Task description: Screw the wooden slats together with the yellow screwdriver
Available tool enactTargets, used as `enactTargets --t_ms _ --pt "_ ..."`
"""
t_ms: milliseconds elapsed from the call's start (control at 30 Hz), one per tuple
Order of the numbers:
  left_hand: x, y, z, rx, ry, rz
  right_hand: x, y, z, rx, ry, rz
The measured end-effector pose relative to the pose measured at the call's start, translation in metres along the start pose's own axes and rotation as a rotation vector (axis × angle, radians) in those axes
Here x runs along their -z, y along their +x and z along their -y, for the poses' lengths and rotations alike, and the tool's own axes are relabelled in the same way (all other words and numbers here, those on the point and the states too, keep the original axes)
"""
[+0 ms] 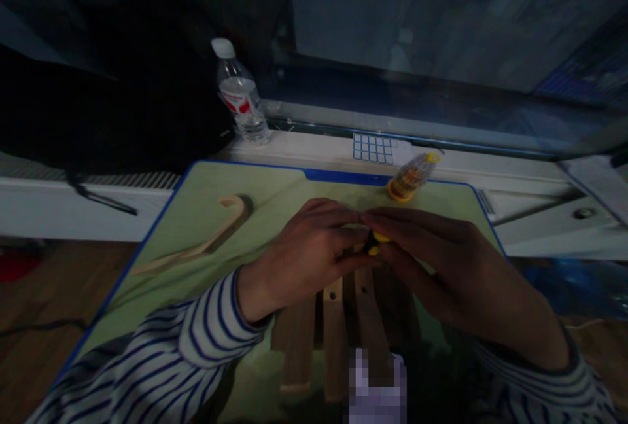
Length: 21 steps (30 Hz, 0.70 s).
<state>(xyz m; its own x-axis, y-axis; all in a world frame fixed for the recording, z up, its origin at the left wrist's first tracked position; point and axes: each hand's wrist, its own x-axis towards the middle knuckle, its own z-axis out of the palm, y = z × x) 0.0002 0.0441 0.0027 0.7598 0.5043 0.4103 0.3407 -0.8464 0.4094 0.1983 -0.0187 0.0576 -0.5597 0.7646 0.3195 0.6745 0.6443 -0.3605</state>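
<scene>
Over the wooden slats (335, 326) my two hands meet at a small yellow-and-black handle (373, 243), which looks like a screwdriver's. My left hand (309, 247) reaches in from the left, its fingers closed about the handle's left side. From the right, the thumb and fingers of my right hand (441, 264) pinch the same handle. Its lower end is hidden behind my fingers. Dark round holes show in two slats just below. A curved, hook-ended wooden piece (216, 235) lies apart on the left of the table.
The pale green table (275, 182) has a blue edge. A clear plastic bottle (243, 103) stands on the white sill (304, 149) behind it, near a blue-grid sheet (373, 148). A clear container with yellow ends (412, 176) stands on the table's back right.
</scene>
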Motion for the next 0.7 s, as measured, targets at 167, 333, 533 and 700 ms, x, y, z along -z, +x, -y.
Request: enactTargets --t_ms 167,333,533,700 --pt "-0.0007 -0.0009 -0.0007 0.026 -0.009 -0.036 0.0010 -0.0008 -0.0008 0.004 0.091 0.023" --pt "0.0012 -0.0002 -0.0019 0.045 -0.030 0.002 -0.0002 0.0003 -0.0025 -0.013 0.029 0.008" --pt "0.0067 0.0000 -0.0040 0.025 -0.056 0.088 -0.0011 0.0033 -0.0020 -0.016 -0.101 -0.017" --pt "0.0063 -0.0008 -0.0070 0.023 -0.039 0.107 -0.0005 0.0031 0.0001 -0.030 -0.188 -0.020"
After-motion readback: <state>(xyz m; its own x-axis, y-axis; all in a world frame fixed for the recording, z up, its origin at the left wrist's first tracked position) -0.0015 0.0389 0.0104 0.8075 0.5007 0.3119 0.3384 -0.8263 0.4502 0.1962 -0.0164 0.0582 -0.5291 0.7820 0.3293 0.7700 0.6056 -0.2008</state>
